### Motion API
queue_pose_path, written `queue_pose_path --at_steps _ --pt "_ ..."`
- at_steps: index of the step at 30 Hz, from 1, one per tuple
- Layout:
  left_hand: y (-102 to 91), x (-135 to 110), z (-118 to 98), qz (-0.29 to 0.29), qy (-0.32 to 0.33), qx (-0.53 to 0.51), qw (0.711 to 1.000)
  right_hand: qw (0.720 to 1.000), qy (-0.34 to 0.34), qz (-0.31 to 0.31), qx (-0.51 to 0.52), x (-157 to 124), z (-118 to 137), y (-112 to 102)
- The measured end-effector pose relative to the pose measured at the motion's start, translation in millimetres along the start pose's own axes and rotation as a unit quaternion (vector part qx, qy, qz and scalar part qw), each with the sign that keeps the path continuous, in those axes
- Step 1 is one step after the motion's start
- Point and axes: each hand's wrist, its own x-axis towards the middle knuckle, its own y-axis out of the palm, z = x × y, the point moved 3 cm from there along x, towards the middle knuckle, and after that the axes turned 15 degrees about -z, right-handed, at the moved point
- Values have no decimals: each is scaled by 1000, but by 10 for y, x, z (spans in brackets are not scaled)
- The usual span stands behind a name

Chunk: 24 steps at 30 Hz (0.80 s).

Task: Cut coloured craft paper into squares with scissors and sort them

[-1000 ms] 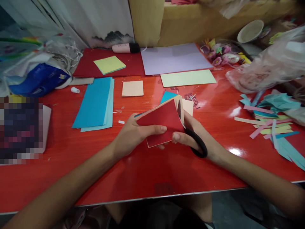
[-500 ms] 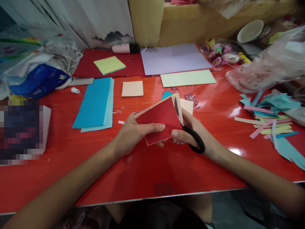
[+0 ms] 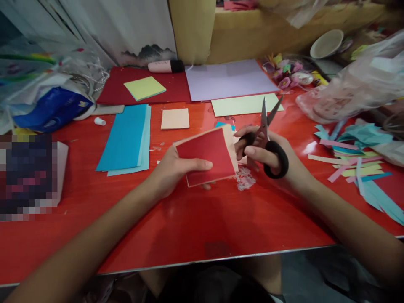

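My left hand grips a piece of red paper with a pale peach sheet behind it, the thumb lying flat on the red face. My right hand has its fingers in the black handles of a pair of scissors. The blades are parted and point up and away from me, clear of the paper. Under the right edge of the paper lies a small crumpled clear scrap. A bit of blue paper shows just behind the held sheets.
Blue paper and a peach square lie to the left. Behind are a yellow square, a lilac sheet, a pale green strip and a pink marker. Cut paper strips pile up at right, near a plastic bag.
The scissors have swung away from the paper to the right; their blades, hidden before, now show parted. The red paper has tilted and shifted slightly left. The clear scrap beneath it has come into view.
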Motion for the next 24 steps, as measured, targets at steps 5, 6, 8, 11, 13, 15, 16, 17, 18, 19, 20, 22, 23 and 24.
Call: queue_pose_path --at_steps 5,6,8,11,13,15,16,17,18,19,20,22,23,24 --pt "93 -96 102 68 -56 -20 996 997 51 58 0 -79 -54 125" --pt "101 -106 108 75 -64 -28 995 998 43 55 0 -91 -54 129" --pt "114 -119 111 83 -72 -42 993 999 25 44 -8 -110 -54 123" --pt "138 -135 123 78 -83 -54 992 999 13 26 -18 -123 -66 105" --pt "162 -147 147 70 -95 -60 991 1000 4 10 -20 -123 -68 98" --pt "184 -155 172 60 -95 -65 992 999 -4 3 -33 -120 -59 103" --pt "191 -156 180 54 -90 -65 992 999 -6 1 -45 -116 -49 104" --pt "193 -153 184 47 -82 -64 993 998 -9 -4 -60 -110 -34 101" --pt "190 -146 182 37 -70 -62 995 997 -14 -10 -76 -102 -14 90" --pt "179 -134 174 25 -54 -59 996 995 -25 -19 -94 -92 14 70" --pt "162 -117 161 11 -35 -54 998 992 -42 -28 -115 -82 49 41" --pt "111 -74 127 -19 6 -40 999 981 -86 -41 -169 -62 128 -37" --pt "81 -49 112 -34 23 -30 999 975 -100 -35 -196 -54 162 -77" --pt "49 -25 99 -49 37 -19 998 971 -101 -16 -218 -48 185 -111"
